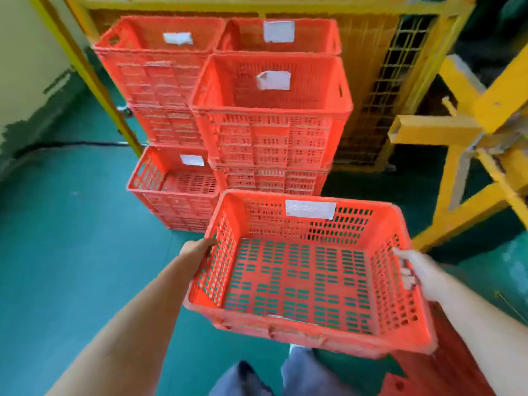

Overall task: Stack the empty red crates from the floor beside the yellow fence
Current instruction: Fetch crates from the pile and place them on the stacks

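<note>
Trousers [300, 372] are seen at the bottom edge, with part of a further red crate [423, 375] at the right. Just beyond, an empty red crate [303, 281] is held clear of the green floor [71, 238], a white label on its far wall. Its left end is gripped by the left hand [197, 248], fingers hidden behind the wall; its right end is gripped by the right hand [420, 275], fingers curled over the rim. Farther on, a single crate [148, 178] is set on the floor, just beside a front stack [271, 132] of crates to its right. Behind these, a back stack [157, 70] and another crate [314, 35] are placed beside the yellow fence [368, 81].
</note>
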